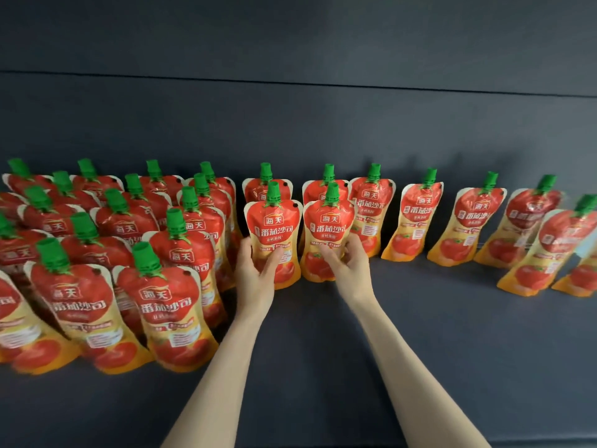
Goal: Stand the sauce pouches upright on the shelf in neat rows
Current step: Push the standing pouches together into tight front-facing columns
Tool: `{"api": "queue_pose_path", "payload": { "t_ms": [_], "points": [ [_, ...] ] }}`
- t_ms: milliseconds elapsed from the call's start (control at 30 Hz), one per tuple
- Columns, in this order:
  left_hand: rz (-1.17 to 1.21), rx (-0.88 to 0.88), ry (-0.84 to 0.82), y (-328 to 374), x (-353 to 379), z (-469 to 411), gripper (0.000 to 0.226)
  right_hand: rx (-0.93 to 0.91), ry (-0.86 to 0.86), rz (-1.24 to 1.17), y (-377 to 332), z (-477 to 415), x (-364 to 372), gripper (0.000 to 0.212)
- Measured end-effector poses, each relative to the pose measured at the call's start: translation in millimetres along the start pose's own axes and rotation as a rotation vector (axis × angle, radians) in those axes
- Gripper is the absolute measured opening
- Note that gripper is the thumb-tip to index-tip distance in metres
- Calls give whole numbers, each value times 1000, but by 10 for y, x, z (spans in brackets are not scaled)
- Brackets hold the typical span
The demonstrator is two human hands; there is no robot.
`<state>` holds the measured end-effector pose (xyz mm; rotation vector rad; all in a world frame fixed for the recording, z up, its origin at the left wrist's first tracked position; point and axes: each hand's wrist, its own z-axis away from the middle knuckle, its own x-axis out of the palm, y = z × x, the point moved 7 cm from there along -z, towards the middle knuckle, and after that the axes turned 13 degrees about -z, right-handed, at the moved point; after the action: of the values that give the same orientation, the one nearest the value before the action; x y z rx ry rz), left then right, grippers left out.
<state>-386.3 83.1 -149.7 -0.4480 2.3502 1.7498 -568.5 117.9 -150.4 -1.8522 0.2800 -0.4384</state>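
Note:
Red and orange sauce pouches with green caps stand on a dark shelf (420, 334). My left hand (255, 273) grips the lower part of one upright pouch (273, 227) in the second row. Right beside it, my right hand (347, 266) grips a second upright pouch (328, 231). Each held pouch stands directly in front of a back-row pouch (266, 185). Both forearms reach in from the bottom of the view.
A dense block of several pouch rows (106, 263) fills the left side. A single back row of leaning pouches (416, 218) runs to the right, with two more (546, 250) in front at the far right. A dark wall rises behind.

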Motion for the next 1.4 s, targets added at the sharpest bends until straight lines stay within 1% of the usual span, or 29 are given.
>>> {"api": "queue_pose_path", "payload": {
  "t_ms": [100, 200, 367, 567, 633, 767, 867, 1033, 1400],
  "points": [
    [-116, -11, 37, -86, -13, 39, 50, 15, -37, 33, 105, 49, -27, 37],
    [-125, -2, 78, -91, -25, 68, 56, -7, -34, 76, 120, 66, -50, 42],
    [-130, -3, 125, -39, -34, 34, 51, -35, 27, 123, 101, 72, -56, 42],
    [-181, -25, 158, -66, -35, 7, 56, -54, 46, 199, 96, 63, -50, 37],
    [-203, -24, 169, -64, -42, 11, 58, -60, 61, 241, 100, 57, -57, 39],
    [-242, -25, 182, -39, -48, 5, 60, -34, 64, 238, 95, 65, -39, 46],
    [-255, -37, 185, -49, -53, 2, 62, -47, 51, 245, 70, 72, -20, 46],
    [-275, -41, 185, -70, -56, -2, 60, -33, 65, 264, 52, 81, -25, 51],
    [-283, -15, 196, -81, -57, -36, 58, -3, 96, 303, 68, 72, -44, 52]
  ]
}}
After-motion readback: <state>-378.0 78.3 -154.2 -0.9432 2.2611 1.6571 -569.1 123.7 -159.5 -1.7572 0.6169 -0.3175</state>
